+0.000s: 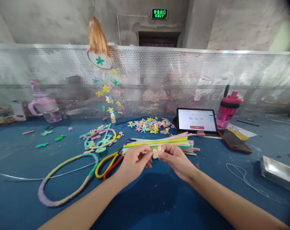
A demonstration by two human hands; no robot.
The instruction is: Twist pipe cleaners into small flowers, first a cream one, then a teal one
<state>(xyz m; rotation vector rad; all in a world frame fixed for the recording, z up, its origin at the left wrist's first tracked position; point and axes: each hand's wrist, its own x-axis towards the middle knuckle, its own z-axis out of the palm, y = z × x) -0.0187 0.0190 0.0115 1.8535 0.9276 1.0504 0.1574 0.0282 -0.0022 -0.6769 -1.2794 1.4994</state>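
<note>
Our hands (137, 158) pinch the cream pipe-cleaner flower (155, 153) from both sides, seemingly to steady its small petals.

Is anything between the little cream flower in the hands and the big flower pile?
Yes, the bundle of fuzzy sticks lies between the cream flower and the flower pile. The left hand and right hand touch the flower.
</note>
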